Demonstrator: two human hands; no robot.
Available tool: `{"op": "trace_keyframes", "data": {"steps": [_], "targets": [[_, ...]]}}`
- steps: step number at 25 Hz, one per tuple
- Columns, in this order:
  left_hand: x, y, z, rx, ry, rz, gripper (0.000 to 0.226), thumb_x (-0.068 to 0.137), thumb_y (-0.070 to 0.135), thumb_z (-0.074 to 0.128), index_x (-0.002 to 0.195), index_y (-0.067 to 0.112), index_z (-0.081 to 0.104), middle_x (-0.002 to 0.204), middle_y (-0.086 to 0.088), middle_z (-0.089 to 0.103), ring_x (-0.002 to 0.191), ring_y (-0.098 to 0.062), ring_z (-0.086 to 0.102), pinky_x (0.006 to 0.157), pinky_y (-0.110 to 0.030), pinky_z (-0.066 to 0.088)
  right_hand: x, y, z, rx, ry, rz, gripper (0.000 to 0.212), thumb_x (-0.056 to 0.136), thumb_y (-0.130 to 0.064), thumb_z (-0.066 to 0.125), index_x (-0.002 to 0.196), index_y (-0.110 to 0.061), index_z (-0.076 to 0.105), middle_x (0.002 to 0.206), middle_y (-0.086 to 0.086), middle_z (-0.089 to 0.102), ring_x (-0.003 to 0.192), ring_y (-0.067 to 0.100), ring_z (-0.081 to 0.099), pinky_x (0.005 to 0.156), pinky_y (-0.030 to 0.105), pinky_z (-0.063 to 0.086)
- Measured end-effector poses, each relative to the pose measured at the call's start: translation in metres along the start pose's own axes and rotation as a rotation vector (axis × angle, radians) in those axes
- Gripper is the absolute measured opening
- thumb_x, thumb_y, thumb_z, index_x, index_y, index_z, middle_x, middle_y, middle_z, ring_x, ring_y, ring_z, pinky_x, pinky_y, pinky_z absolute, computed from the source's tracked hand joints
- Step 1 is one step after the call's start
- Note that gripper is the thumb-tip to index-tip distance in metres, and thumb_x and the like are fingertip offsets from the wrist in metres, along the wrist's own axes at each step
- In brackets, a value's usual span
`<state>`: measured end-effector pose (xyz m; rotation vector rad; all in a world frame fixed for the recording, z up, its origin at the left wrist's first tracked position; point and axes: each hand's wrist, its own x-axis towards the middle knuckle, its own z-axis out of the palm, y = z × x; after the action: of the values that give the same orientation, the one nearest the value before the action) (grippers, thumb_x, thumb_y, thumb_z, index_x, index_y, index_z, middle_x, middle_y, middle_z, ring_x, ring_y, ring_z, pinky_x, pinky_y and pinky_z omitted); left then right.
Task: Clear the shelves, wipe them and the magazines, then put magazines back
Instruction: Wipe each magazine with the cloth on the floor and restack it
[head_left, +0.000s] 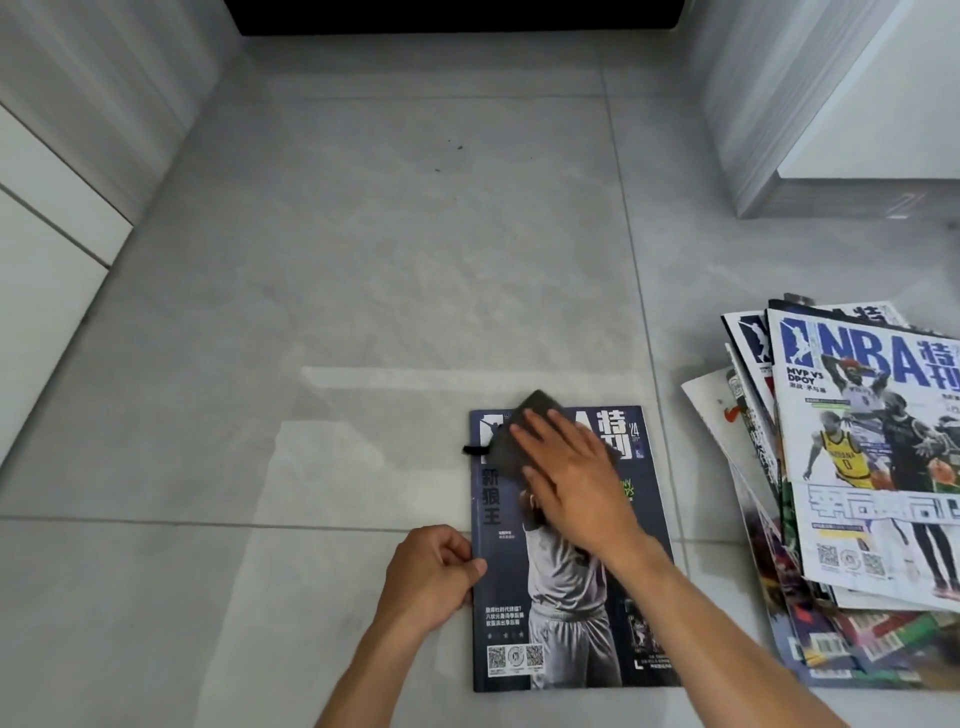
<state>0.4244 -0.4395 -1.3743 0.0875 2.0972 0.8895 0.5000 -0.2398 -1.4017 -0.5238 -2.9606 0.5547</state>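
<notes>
So we're mid-wipe: right hand (563, 470) flat, pressing the cloth (519, 441) on a magazine (566, 597), left hand (434, 571) pinching its edge. Pile (852, 493) at 3 o'clock waits; nothing's reshelved yet, I'd guess.

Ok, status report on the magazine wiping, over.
Right hand flat on the grey cloth, pressing it onto the dark magazine. Left hand pinches its left edge. Unsorted pile alongside, apart.
</notes>
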Motion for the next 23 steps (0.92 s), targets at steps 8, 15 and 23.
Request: {"op": "trace_keyframes", "data": {"steps": [8,15,23], "targets": [[-0.004,0.011,-0.001,-0.050,-0.038,-0.041,0.016,0.082,0.002,0.075,0.072,0.006,0.063,0.057,-0.005,0.064,0.047,-0.019,0.060,0.055,-0.031,0.053,-0.025,-0.059,0.021,-0.025,0.056,0.043,0.051,0.099,-0.034,0.040,0.150,-0.027,0.041,0.158,-0.001,0.036,0.148,0.026,0.031,0.121,0.050,0.025],[-0.004,0.019,-0.012,-0.039,-0.125,-0.087,0.011,0.088,-0.003,0.067,0.081,0.004,0.062,0.068,-0.011,0.067,0.052,-0.017,0.063,0.058,-0.029,0.058,-0.034,0.037,-0.017,0.029,0.124,0.345,0.054,0.100,-0.042,0.032,0.152,-0.027,0.036,0.160,0.000,0.029,0.150,0.026,0.022,0.119,0.058,0.025],[-0.004,0.021,-0.017,-0.065,-0.170,-0.069,0.024,0.082,-0.019,0.058,0.079,0.004,0.064,0.055,-0.002,0.064,0.052,-0.018,0.063,0.057,-0.028,0.058,-0.123,-0.052,0.014,-0.039,-0.020,-0.123,0.053,0.100,-0.036,0.043,0.152,-0.027,0.039,0.159,-0.006,0.035,0.150,0.018,0.025,0.119,0.043,0.022]]}}
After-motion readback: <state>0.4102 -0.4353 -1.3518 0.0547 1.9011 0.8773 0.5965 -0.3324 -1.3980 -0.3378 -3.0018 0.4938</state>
